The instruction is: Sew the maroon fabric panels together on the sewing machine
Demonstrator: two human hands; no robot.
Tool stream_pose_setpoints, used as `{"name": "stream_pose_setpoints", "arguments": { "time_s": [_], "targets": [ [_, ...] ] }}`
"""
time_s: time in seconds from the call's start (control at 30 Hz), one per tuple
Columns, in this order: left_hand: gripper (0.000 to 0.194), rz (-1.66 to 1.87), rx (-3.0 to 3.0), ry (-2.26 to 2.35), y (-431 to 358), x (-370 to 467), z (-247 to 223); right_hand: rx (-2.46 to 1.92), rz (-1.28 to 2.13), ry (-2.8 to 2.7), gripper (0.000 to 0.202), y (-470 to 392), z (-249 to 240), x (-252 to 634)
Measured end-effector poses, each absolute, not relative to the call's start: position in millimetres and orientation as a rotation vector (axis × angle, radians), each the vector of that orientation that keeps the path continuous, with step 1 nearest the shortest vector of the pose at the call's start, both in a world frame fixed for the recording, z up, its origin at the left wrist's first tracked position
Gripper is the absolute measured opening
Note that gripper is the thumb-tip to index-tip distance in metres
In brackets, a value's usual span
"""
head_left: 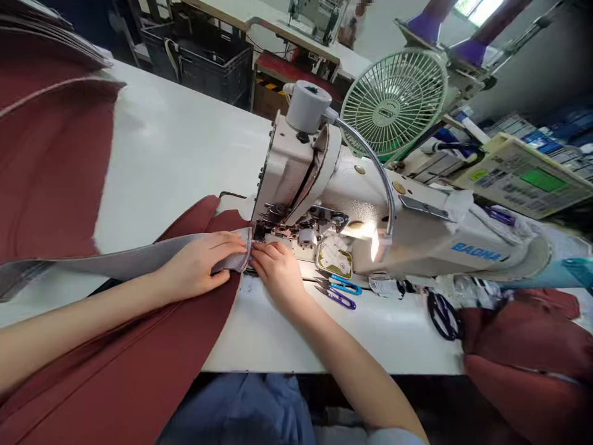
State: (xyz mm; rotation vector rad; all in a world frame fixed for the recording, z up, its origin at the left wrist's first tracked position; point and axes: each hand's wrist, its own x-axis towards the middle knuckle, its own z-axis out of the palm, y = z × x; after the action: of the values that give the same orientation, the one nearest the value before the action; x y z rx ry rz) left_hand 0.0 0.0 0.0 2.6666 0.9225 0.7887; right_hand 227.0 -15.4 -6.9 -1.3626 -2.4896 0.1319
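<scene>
A white sewing machine (pixel 296 179) stands mid-view, its lamp lit. Dark red fabric (pixel 139 364) runs from the lower left up to the needle area, with a grey strip (pixel 134 259) lying along its upper side. My left hand (pixel 199 262) is closed around the end of the grey strip, thumb below and fingers on top, just left of the needle. Close to the presser foot, my right hand (pixel 275 269) has its fingers together on the edge of the fabric and strip. The needle itself is too small to make out.
Blue snips (pixel 345 285) and purple snips (pixel 340 298) lie right of my right hand, beside a small tray (pixel 334 258). Black scissors (pixel 445 316) and more red fabric (pixel 528 346) are farther right. Stacked red pieces (pixel 50 167) cover the left. A fan (pixel 393 102) stands behind.
</scene>
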Motion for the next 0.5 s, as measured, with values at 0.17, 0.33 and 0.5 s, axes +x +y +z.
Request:
{"name": "stream_pose_setpoints", "arguments": {
  "time_s": [0.17,0.33,0.5],
  "targets": [
    [0.036,0.716,2.766,0.836,2.0,2.8,-0.7,-1.435,0.104,-2.450,0.025,-19.4,-4.3,229.7],
    [0.038,0.654,2.789,0.858,0.8,3.1,-1.1,-1.446,0.066,-2.466,0.027,-22.3,-2.1,230.7],
    [0.043,0.580,2.837,0.872,0.3,4.2,-0.9,-1.466,0.046,-2.473,0.025,-22.6,-0.7,228.4]
  ]
}}
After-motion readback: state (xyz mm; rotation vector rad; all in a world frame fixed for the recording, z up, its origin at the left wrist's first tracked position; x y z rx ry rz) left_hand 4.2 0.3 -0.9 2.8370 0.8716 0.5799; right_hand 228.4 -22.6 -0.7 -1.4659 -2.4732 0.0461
